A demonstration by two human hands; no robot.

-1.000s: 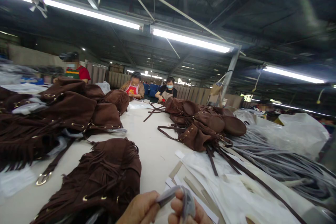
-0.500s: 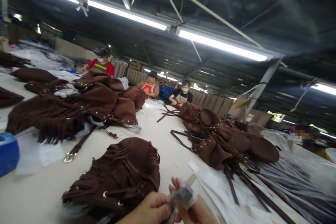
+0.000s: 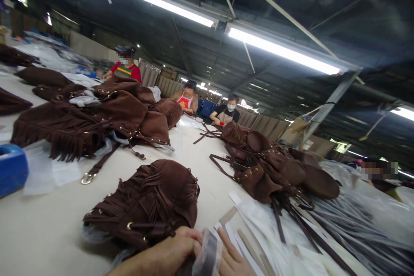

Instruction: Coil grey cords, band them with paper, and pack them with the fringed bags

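At the lower edge of the view, a dark strip wrapped in translucent plastic lies between my two hands. The thumb and fingers of my left hand are closed on its upper left side. My right hand holds it from the right, with its fingers fairly straight along it. The lower end of the strip is cut off by the frame. Just beyond my left hand rests a dark brown fringed bag with gold eyelets and a drawstring, clear plastic showing under its near end.
Brown bags are heaped at left, with a buckled strap. More bags lie at right, beside white sheets and grey plastic. A blue object stands far left. Several people work across the table.
Both hands have moved lower and slightly left with the wrapped strip, which now stands more upright. My right fingers have straightened. The whole view has shifted a little.
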